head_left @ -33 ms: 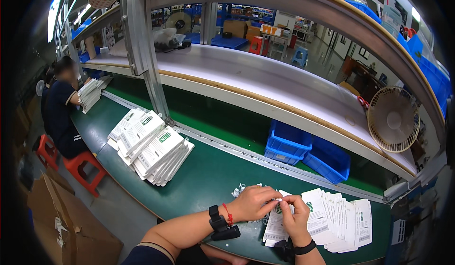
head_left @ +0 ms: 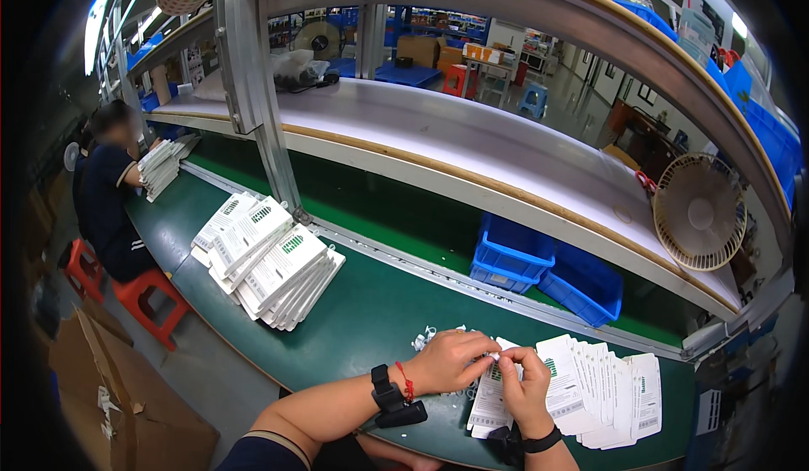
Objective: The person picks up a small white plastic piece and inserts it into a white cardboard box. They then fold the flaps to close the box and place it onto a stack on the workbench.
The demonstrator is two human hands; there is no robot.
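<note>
Over the near right part of the green table, my left hand (head_left: 455,360) and my right hand (head_left: 524,387) meet at the fingertips. Both are closed in a pinch on a small white piece (head_left: 495,356), too small to name exactly. Beneath them lies a flat white box (head_left: 487,412) with green print, partly covered by my right hand. Small loose white plastic pieces (head_left: 425,337) lie beside my left hand, some hidden by it. To the right of my right hand, a row of similar flat white boxes (head_left: 594,395) overlaps like a fan.
Stacked white boxes (head_left: 282,273) stand left on the green table (head_left: 371,302). Two blue bins (head_left: 511,256) sit beyond my hands, below a white shelf (head_left: 438,130) holding a fan (head_left: 699,206). A co-worker (head_left: 114,176) sits far left; an open carton (head_left: 126,395) stands lower left.
</note>
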